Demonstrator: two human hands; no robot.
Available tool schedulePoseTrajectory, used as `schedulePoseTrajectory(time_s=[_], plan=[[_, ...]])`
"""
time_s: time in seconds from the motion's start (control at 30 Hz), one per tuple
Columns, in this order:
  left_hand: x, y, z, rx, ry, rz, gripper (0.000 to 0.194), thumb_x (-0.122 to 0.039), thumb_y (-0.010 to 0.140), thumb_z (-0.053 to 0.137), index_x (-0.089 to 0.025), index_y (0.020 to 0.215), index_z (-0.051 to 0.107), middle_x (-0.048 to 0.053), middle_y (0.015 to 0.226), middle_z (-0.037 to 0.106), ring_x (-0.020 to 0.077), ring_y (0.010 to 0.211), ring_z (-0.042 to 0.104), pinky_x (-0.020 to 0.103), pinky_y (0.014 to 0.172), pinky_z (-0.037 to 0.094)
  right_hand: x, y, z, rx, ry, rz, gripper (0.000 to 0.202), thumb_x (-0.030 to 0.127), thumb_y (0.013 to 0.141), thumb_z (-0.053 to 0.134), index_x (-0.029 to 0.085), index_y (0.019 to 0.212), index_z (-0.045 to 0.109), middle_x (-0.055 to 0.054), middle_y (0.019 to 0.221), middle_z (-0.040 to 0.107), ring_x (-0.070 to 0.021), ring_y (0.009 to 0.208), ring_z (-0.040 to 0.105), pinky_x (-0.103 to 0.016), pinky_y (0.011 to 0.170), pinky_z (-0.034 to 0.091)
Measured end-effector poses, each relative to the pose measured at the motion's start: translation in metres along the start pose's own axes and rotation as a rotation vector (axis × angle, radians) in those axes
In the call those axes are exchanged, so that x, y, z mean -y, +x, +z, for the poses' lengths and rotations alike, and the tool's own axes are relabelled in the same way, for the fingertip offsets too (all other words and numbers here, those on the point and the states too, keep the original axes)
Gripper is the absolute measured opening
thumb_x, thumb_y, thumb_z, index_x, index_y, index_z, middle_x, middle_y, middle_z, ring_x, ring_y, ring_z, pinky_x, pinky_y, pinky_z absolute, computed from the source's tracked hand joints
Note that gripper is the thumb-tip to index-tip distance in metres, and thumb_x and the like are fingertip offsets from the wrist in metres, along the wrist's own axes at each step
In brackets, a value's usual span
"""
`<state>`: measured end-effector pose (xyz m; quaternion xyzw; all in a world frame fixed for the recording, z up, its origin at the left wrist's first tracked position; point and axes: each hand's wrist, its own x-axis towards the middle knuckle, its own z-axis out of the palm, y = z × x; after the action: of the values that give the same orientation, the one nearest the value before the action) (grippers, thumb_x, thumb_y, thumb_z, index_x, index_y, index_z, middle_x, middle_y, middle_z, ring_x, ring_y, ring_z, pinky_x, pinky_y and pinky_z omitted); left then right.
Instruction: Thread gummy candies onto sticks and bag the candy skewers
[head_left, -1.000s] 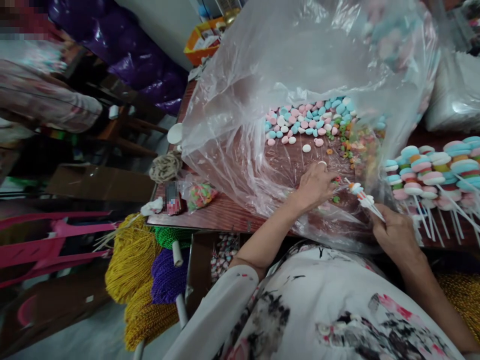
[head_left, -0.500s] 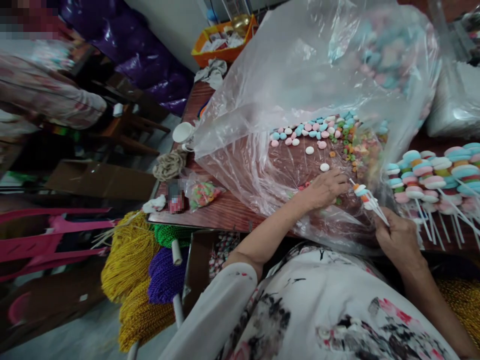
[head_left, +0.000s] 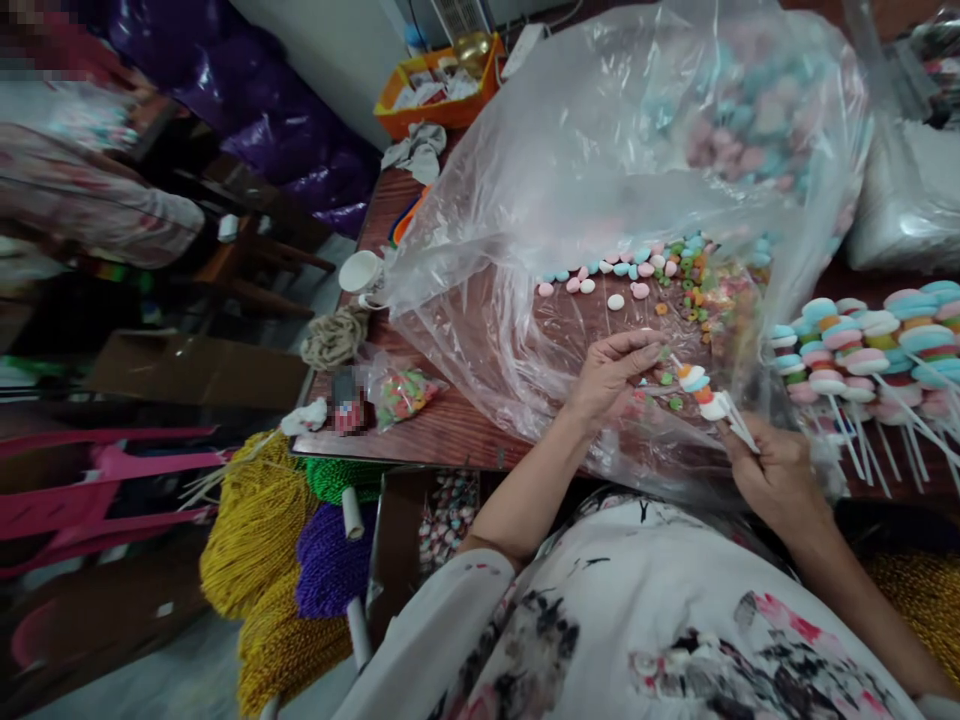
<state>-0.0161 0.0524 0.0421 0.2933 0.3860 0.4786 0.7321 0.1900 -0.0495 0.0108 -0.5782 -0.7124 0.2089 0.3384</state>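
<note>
My right hand [head_left: 780,475] is closed around several white sticks, one threaded with orange, white, blue and red candy pieces [head_left: 701,390]. My left hand [head_left: 619,375] is pinched beside the stick's bare tip; a small greenish piece seems to be between the fingertips. Under both hands spreads a clear plastic bag [head_left: 465,290]. Pink, blue and white candies [head_left: 640,290] lie at its opening, with small green and orange rings [head_left: 694,290] to their right. Finished-looking candy sticks [head_left: 862,350] are piled at the right.
On the table's left stand a white cup [head_left: 360,271], a coiled cord [head_left: 334,337] and a small bag of rings [head_left: 403,395]. An orange basket [head_left: 390,115] sits behind. Yellow cord bundles [head_left: 255,530] hang below the left edge. Another person's sleeve [head_left: 97,195] shows far left.
My left hand has moved left and its fingers have come together in a pinch. My right hand has shifted slightly left and up with the sticks.
</note>
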Motion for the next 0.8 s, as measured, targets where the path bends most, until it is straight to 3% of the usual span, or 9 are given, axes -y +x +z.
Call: schedulePoseTrajectory(time_s=[0.17,0.3,0.4,0.5,0.67,0.8], plan=[[0.004,-0.004,-0.003,-0.074,0.010,0.056,0.033,-0.036,0.054,0.090,-0.017,0.075,0.075,-0.002,0.071,0.067,0.0059,0.058,0.056,0.021,0.057,0.047,0.004,0.000,-0.002,0.017,-0.037,0.016,0.022,0.018,0.084,0.050,0.020,0.093,0.070,0.000,0.062,0.063,-0.0147,0.052,0.054,-0.027,0.054,0.040],[0.009,-0.003,-0.009,-0.027,0.098,0.139,0.025,-0.036,0.060,0.087,-0.018,0.074,0.076,-0.001,0.076,0.065,0.0057,0.063,0.054,0.020,0.059,0.045,0.008,0.000,-0.006,0.115,-0.079,0.012,0.024,0.017,0.083,0.047,0.021,0.091,0.069,0.000,0.061,0.062,-0.0147,0.049,0.052,-0.028,0.054,0.040],[0.012,-0.003,-0.012,0.008,0.203,0.196,0.022,-0.035,0.062,0.086,-0.018,0.072,0.076,0.001,0.082,0.065,0.0082,0.071,0.058,0.021,0.063,0.047,0.009,-0.001,-0.004,0.072,-0.077,0.006,0.024,0.016,0.082,0.048,0.021,0.091,0.069,-0.001,0.062,0.064,-0.0154,0.051,0.055,-0.028,0.055,0.042],[0.014,-0.005,-0.013,-0.015,0.161,0.156,0.026,-0.037,0.060,0.087,-0.018,0.072,0.075,0.001,0.080,0.065,0.0080,0.068,0.057,0.022,0.062,0.047,0.010,-0.002,0.000,-0.026,-0.042,-0.009,0.022,0.016,0.083,0.050,0.020,0.093,0.070,-0.003,0.067,0.067,-0.0166,0.056,0.060,-0.028,0.057,0.045],[0.017,-0.009,-0.011,-0.073,0.023,0.052,0.030,-0.037,0.057,0.089,-0.016,0.073,0.074,-0.002,0.074,0.065,0.0067,0.061,0.055,0.022,0.058,0.045,0.015,-0.003,0.007,0.035,0.048,-0.058,0.020,0.012,0.083,0.049,0.019,0.087,0.068,-0.001,0.063,0.064,-0.0134,0.053,0.057,-0.025,0.057,0.044],[0.023,-0.012,-0.008,-0.050,-0.073,-0.039,0.033,-0.033,0.054,0.091,-0.016,0.075,0.073,-0.002,0.070,0.065,0.0068,0.062,0.057,0.022,0.063,0.046,0.019,-0.004,0.015,0.024,0.106,0.035,0.018,0.019,0.086,0.049,0.019,0.081,0.066,0.000,0.061,0.061,-0.0130,0.052,0.054,-0.026,0.057,0.045]])
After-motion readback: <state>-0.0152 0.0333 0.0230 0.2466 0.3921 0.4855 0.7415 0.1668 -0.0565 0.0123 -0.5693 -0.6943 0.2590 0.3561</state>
